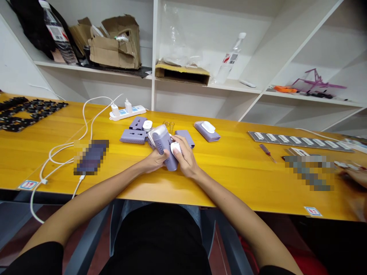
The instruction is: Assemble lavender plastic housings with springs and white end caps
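My left hand point(155, 161) is closed around the lower left side of a lilac box-shaped device point(166, 147), which has a white end and small vent holes. It is held tilted above the table. My right hand point(187, 160) grips a small white adapter piece point(175, 146) against the device's right side; whether the two are joined I cannot tell. Behind my hands lie more lilac devices point(133, 136), one with a round white socket piece point(147, 125) beside it. Another lilac device point(210, 134) with a white piece on top lies further right.
A white power strip point(128, 112) and looping white cables stand back left, near a blurred phone-like object point(91, 157). A wire coil point(171, 126) is behind my hands. A screwdriver point(267, 152) and a long strip of white parts point(298, 141) lie right, near another person's hand point(355, 176).
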{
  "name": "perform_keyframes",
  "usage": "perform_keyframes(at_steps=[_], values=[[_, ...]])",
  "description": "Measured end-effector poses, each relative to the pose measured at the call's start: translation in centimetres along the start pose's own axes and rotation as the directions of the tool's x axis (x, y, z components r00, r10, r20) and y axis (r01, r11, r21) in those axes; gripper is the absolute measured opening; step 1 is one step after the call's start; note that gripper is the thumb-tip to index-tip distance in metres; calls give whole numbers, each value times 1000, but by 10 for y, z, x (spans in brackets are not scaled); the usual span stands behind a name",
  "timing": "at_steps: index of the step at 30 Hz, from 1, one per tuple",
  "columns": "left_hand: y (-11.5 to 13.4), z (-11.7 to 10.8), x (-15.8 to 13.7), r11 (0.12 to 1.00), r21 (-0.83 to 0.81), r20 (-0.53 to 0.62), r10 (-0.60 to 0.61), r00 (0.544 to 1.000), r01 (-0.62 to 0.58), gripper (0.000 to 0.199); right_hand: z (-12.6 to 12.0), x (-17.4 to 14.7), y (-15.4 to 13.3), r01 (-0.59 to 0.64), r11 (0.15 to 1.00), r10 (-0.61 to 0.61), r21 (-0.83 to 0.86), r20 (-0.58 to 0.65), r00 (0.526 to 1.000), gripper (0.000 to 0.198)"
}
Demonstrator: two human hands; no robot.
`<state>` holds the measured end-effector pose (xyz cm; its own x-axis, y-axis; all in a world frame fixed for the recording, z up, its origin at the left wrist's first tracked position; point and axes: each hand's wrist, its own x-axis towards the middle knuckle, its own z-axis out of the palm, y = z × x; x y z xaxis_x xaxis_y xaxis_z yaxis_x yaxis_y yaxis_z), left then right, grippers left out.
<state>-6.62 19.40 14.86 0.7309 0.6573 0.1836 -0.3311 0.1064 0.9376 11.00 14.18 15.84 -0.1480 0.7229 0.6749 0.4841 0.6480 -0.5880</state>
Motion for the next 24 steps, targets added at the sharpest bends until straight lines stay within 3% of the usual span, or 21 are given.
perform_keyframes(at_steps=[5, 10, 14, 24], values=[[5, 1, 1, 940, 317, 77, 110, 991, -129, 101, 6, -1, 6, -135, 982, 156, 131, -166, 974, 36], [-1, 4, 0, 919, 374, 77, 107, 991, -128, 107, 9, -2, 5, -240, 936, 295, 257, -206, 933, 33], [-3, 6, 0, 928, 346, 65, 124, 990, -139, 109, 10, -3, 1, -229, 942, 287, 245, -234, 929, 35], [-4, 3, 0, 910, 392, 60, 120, 991, -134, 87, 11, -3, -4, -137, 984, 169, 115, -333, 928, 32]])
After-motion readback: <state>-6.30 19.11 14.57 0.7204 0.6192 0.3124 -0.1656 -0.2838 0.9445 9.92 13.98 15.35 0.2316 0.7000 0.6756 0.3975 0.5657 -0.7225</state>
